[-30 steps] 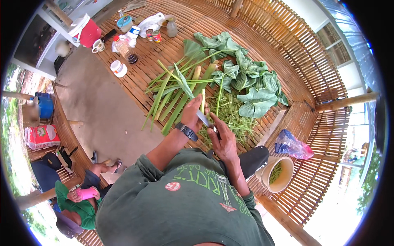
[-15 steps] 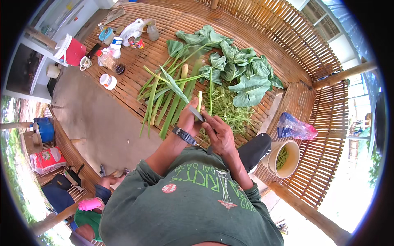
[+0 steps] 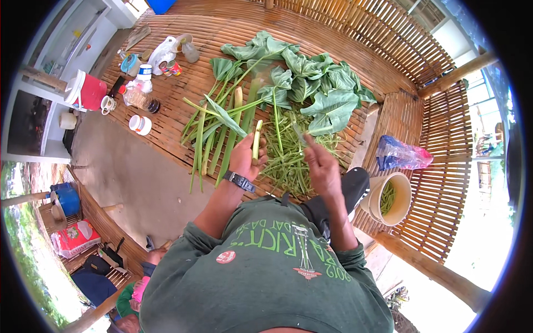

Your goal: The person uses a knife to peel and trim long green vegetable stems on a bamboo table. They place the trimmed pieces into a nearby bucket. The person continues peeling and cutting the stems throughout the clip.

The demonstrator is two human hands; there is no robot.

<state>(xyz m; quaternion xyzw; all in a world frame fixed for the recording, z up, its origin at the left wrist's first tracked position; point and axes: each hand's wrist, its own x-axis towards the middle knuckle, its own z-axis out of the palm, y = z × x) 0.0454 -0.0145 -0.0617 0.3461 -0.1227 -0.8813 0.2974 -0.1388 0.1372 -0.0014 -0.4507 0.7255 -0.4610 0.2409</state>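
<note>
My left hand (image 3: 245, 159), with a dark watch at the wrist, is closed around a short pale green stalk piece (image 3: 257, 140) that stands up out of the fingers. To its right, my right hand (image 3: 323, 169) grips a knife (image 3: 298, 133), its blade pointing away from me and apart from the stalk piece. Beneath and between the hands lies a heap of green peelings (image 3: 286, 169). Long green stalks (image 3: 227, 136) are spread left of the heap. Large green leaves (image 3: 333, 105) lie beyond it, some still joined to their stalks.
Everything rests on a bamboo slat platform (image 3: 211, 33). At its left are a bottle of dark liquid (image 3: 145, 101), a white jar (image 3: 140, 125), cans (image 3: 171, 68) and a red bucket (image 3: 91, 91). On the right stand a cream bucket (image 3: 404, 194) holding green pieces and a plastic bag (image 3: 402, 152). Someone sits at lower left.
My hands have moved apart. The right one carried the knife away from the stalk piece to the right, while the left shifted slightly left. The view has moved a little.
</note>
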